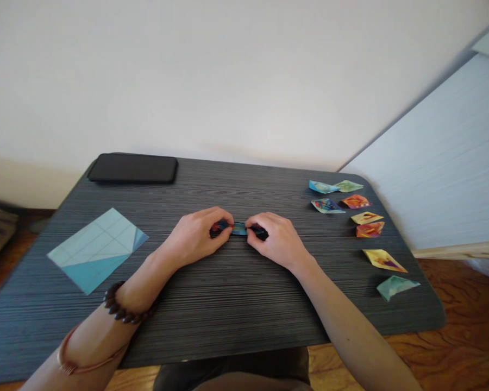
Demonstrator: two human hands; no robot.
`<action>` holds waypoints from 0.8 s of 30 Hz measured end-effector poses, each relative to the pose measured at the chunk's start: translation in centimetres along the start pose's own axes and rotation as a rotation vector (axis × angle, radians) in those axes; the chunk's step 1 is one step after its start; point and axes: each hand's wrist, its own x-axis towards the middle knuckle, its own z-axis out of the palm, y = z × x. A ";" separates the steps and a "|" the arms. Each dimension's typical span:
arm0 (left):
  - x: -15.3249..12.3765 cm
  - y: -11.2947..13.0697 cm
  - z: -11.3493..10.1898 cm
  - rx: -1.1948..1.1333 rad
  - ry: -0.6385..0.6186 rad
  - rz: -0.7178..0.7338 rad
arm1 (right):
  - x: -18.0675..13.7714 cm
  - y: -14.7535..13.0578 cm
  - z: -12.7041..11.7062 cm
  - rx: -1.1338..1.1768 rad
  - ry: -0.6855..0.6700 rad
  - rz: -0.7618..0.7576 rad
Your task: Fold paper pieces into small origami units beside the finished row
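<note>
Between my two hands, near the middle of the dark table (236, 304), is a small folded strip of patterned paper (239, 228), blue-green with some red at its left end. My left hand (201, 232) pinches its left part between thumb and forefinger. Its right part is pinched the same way by my right hand (276, 236). Fingers cover much of the paper, so its full shape is hidden. Left of my left forearm lies a pale blue sheet (100, 244) with crease lines and a darker blue folded part.
A black phone-like slab (133, 168) lies at the back left. Several folded paper pieces sit along the right side, among them a blue one (324, 187), an orange one (356, 201), a yellow one (385, 260) and a green one (396, 287). A wall (236, 81) stands behind the table.
</note>
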 end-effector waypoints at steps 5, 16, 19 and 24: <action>0.0 0.1 0.1 0.042 -0.002 -0.012 | 0.0 -0.1 0.0 -0.035 -0.005 -0.006; 0.1 1.9 0.7 0.231 0.030 -0.049 | 0.0 -0.3 0.1 -0.095 -0.049 -0.029; 0.2 2.3 1.2 0.267 0.081 -0.088 | 0.0 -0.4 0.1 -0.114 -0.058 -0.031; 0.2 2.3 1.5 0.279 0.113 -0.107 | 0.1 -0.4 0.1 -0.109 -0.030 0.005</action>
